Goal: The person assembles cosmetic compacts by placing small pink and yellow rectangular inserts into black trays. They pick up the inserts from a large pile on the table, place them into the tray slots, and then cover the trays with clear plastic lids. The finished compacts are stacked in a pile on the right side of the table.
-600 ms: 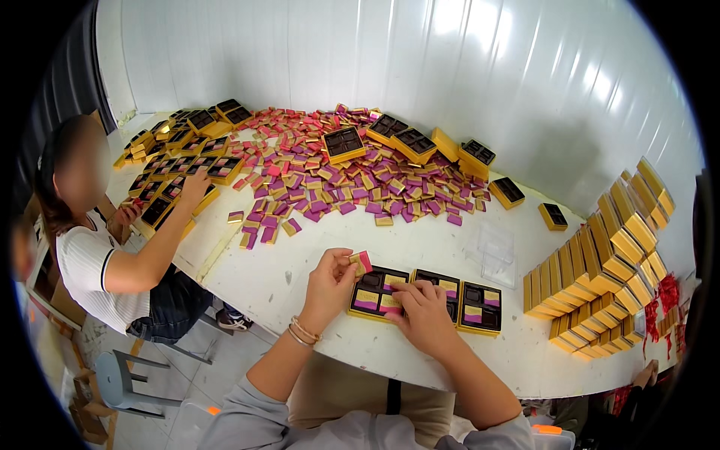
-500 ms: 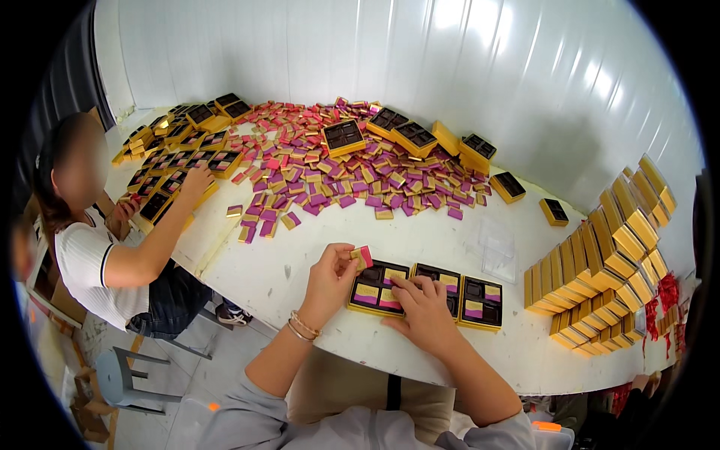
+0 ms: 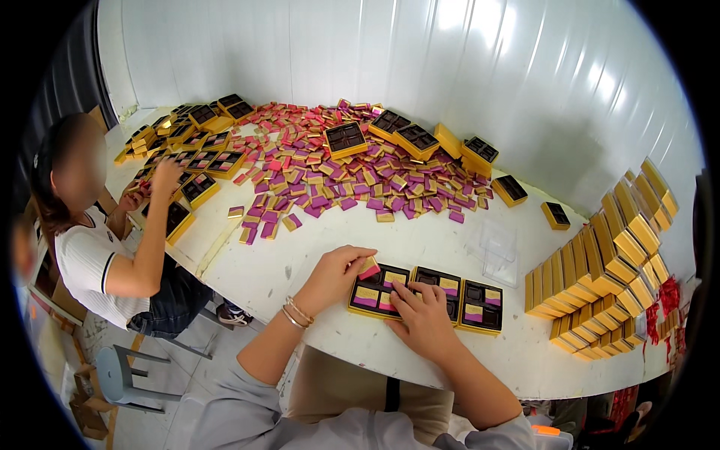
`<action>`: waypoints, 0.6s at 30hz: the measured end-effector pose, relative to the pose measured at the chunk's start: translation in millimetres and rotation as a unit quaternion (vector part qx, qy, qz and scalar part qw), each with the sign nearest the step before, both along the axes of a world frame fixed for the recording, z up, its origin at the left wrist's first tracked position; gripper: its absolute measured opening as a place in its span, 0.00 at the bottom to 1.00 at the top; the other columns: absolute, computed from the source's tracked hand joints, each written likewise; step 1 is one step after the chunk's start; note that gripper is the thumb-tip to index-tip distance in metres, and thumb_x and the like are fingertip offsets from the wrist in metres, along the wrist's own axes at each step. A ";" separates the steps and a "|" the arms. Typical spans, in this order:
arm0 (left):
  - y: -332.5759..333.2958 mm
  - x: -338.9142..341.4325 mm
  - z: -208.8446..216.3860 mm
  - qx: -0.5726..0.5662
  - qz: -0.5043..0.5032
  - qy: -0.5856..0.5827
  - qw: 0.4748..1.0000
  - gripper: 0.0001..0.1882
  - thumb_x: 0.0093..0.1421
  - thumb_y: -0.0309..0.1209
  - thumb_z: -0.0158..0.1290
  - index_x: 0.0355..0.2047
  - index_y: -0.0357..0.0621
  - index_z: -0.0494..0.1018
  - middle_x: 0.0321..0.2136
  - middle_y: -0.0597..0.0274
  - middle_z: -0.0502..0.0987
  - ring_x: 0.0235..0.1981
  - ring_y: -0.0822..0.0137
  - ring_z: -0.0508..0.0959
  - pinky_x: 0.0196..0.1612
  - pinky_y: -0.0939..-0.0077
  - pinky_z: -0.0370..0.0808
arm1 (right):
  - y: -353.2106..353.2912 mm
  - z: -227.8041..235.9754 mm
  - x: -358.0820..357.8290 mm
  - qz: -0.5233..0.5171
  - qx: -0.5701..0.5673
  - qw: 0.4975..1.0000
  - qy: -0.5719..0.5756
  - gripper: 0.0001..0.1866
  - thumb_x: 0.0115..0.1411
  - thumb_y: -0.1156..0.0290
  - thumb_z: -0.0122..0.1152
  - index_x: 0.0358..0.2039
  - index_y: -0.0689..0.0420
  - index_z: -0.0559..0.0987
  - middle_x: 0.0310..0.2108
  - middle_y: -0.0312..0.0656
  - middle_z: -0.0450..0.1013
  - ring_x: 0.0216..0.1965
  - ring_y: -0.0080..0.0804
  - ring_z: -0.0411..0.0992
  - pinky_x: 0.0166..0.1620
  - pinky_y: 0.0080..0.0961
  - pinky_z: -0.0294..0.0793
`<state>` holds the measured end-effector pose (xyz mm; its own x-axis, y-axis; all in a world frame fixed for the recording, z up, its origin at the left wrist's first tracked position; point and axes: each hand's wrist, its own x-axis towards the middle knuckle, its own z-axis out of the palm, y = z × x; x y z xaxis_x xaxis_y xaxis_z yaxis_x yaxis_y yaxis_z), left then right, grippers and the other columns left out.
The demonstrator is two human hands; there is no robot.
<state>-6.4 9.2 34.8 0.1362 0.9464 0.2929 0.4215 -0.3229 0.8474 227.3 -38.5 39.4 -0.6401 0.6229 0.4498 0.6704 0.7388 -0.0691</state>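
In my left hand (image 3: 330, 279), thumb and fingers pinch a pink-and-gold wrapped square (image 3: 368, 268), probably a chocolate. It is tilted over the upper left compartment of a black box with gold sides (image 3: 367, 311). Other wrapped squares, gold with purple or pink, sit in that box's compartments. My right hand (image 3: 424, 321) rests over the box's right side with its fingers extended, the tips touching a purple-and-gold square (image 3: 388, 301). Partly under this hand is a second box (image 3: 427, 271). To its right stands a third box (image 3: 481, 306), with wrapped squares in some compartments.
Loose wrapped squares (image 3: 322, 176) heap across the far table. Gold boxes (image 3: 585, 259) stack high at right, near a clear plastic lid (image 3: 499, 255). At left, a seated co-worker (image 3: 112, 247) handles more boxes (image 3: 199, 187). A grey stool (image 3: 120, 375) stands on the floor.
My left hand has brought the pink-and-gold square slightly right and down, closer to the box. My right hand has barely shifted. The co-worker's raised hand has pulled back from the boxes.
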 end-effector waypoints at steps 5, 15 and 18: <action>5.6 3.0 12.8 0.098 -0.042 0.172 0.979 0.09 0.61 0.29 0.58 0.41 0.43 0.82 0.33 0.57 0.82 0.38 0.56 0.78 0.44 0.64 0.76 | 1.0 2.8 1.6 0.007 -0.004 1.000 0.003 0.25 0.54 0.60 0.69 0.48 0.61 0.78 0.58 0.43 0.72 0.56 0.46 0.67 0.59 0.49 0.61; -15.1 3.8 7.7 0.277 -0.066 0.415 0.864 0.17 0.65 0.37 0.55 0.51 0.43 0.76 0.54 0.60 0.77 0.60 0.58 0.73 0.65 0.57 0.65 | 0.9 4.3 0.8 -0.004 0.004 1.000 -0.006 0.25 0.53 0.59 0.70 0.49 0.60 0.78 0.58 0.42 0.72 0.55 0.45 0.67 0.59 0.49 0.62; -16.9 0.5 7.4 0.254 -0.077 0.419 0.869 0.19 0.66 0.38 0.54 0.54 0.43 0.74 0.56 0.59 0.76 0.62 0.58 0.71 0.67 0.55 0.63 | 1.0 4.4 -0.2 -0.003 0.008 1.000 -0.005 0.26 0.52 0.60 0.71 0.49 0.60 0.78 0.58 0.42 0.72 0.55 0.45 0.67 0.59 0.49 0.63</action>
